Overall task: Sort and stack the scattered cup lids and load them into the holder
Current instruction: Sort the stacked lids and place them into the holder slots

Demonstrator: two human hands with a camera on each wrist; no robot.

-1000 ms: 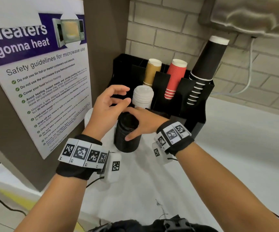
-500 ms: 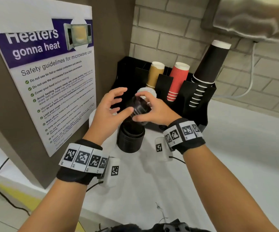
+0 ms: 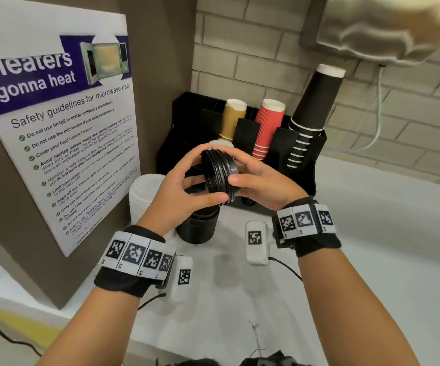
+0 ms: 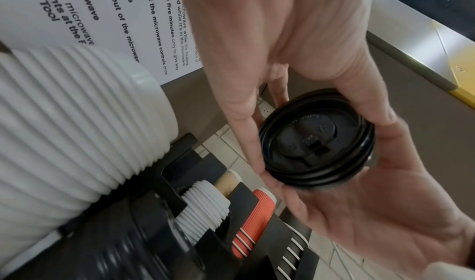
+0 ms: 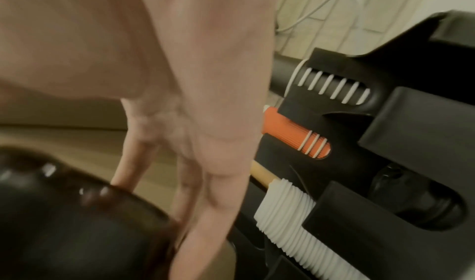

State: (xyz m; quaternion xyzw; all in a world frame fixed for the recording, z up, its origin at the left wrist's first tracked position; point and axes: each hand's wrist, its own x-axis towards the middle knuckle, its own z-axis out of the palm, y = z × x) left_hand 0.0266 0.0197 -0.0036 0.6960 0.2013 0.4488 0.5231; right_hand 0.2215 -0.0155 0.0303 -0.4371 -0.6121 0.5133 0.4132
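Note:
A short stack of black cup lids (image 3: 220,175) (image 4: 317,140) (image 5: 72,229) is held on its side in the air in front of the black holder (image 3: 306,165). My left hand (image 3: 187,186) grips its left side, thumb under the rim. My right hand (image 3: 256,178) grips the right side, thumb along the rim. Below them a taller stack of black lids (image 3: 197,228) stands on the white counter. A big stack of white lids (image 3: 145,196) (image 4: 72,122) stands to the left of it. Smaller white lids (image 4: 205,209) (image 5: 285,219) sit in a holder slot.
The holder (image 5: 385,162) carries tan cups (image 3: 233,117), red cups (image 3: 267,128) and black cups (image 3: 314,109). A brown panel with a microwave poster (image 3: 63,133) stands close on the left. A brick wall is behind, with a metal dispenser (image 3: 377,25) overhead. White counter (image 3: 372,260) extends right.
My right hand lifted a few black lids off the tall black stack and turned them on edge. My left hand closed onto them from the left. Both hands rose toward the holder.

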